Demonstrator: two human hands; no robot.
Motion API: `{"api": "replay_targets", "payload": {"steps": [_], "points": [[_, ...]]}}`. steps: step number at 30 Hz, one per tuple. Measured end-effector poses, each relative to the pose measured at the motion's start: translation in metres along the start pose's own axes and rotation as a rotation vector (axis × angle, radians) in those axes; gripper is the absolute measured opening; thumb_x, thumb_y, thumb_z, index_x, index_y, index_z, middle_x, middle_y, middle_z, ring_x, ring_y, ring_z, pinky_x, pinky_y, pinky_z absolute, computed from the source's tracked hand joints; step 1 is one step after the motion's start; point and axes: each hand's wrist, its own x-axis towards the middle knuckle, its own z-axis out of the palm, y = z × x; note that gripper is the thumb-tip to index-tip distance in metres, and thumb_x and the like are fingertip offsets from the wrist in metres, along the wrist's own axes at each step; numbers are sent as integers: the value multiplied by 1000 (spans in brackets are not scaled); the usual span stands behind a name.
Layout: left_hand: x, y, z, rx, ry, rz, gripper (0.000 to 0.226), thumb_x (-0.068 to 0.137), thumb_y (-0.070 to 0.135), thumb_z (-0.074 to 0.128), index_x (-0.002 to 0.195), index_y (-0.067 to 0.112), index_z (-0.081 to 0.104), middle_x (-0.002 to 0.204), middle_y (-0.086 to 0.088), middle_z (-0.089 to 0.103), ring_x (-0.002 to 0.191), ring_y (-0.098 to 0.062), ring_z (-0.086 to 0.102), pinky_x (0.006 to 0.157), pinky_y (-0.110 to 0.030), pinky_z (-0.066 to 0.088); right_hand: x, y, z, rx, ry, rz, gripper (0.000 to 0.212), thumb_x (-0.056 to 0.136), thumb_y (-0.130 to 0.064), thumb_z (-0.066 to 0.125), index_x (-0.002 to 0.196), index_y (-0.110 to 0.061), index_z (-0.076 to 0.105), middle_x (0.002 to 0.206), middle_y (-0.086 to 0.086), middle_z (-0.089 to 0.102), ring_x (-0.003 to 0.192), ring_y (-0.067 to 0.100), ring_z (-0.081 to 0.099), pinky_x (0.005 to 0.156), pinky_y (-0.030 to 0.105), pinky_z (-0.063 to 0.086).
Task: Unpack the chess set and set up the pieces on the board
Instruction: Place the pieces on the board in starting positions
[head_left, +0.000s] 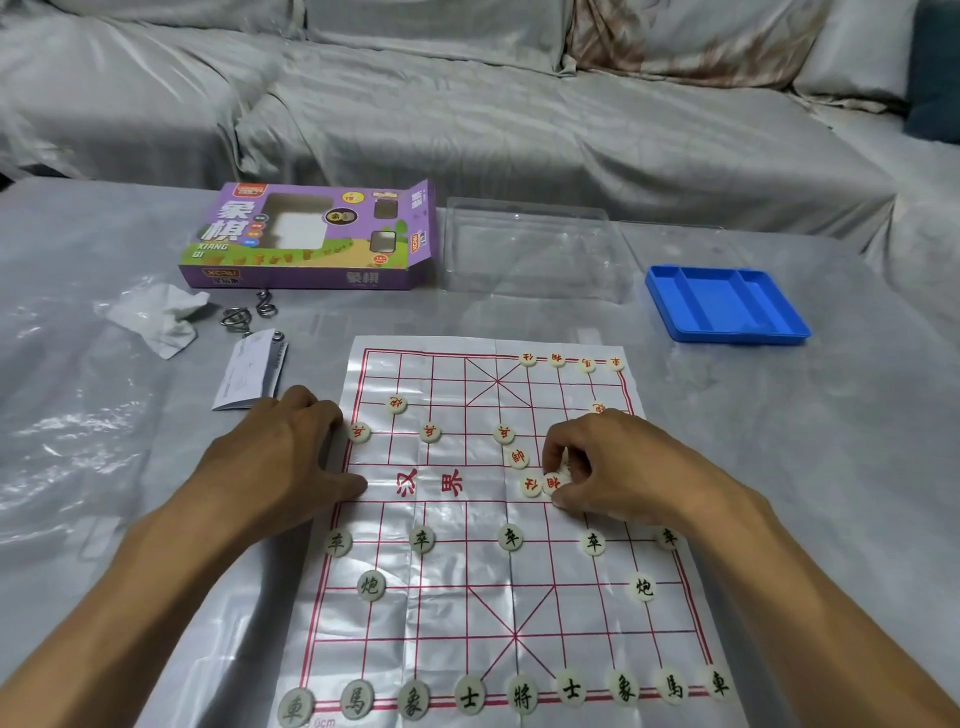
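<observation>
Several red pieces (550, 483) are lying bunched near the river line under the right hand (618, 467), whose curled fingertips (563, 462) are pinching one small disc. Judging by look, these discs are light, hard and smooth, likely sliding easily on the glossy sheet; best taken by the rim. Left hand (291, 457) is lying flat, fingers extended, pressing the edge of the thin, creased board (467, 613), which is flimsy and apt to shift. Black pieces (522, 696) are sitting in place along the near side.

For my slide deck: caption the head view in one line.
Right hand picks red pieces from mid-board while left hand steadies the paper board; black side already set.
</observation>
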Motion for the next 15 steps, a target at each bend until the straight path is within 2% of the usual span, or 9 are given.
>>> {"api": "replay_targets", "payload": {"steps": [5, 11, 15], "points": [[0, 0, 0, -7, 11, 1, 65, 74, 61, 68, 127, 28, 47, 127, 6, 46, 110, -16, 46, 78, -34, 49, 0, 2, -2, 17, 41, 13, 19, 84, -36, 70, 101, -33, 61, 77, -14, 52, 69, 6, 50, 56, 18, 34], [-1, 0, -1, -4, 10, -1, 66, 75, 61, 67, 128, 28, 47, 128, 6, 46, 111, -16, 45, 78, -33, 49, 2, 3, -2, 52, 114, 38, 23, 83, -37, 71, 104, -32, 62, 77, -14, 55, 70, 7, 53, 66, 24, 48], [-1, 1, 0, -10, 12, -4, 65, 75, 60, 68, 127, 27, 48, 128, 6, 46, 110, -16, 46, 76, -31, 47, 1, 3, -2, 66, 161, 34, 22, 84, -37, 70, 105, -33, 63, 74, -13, 55, 69, 7, 53, 66, 24, 48]]}}
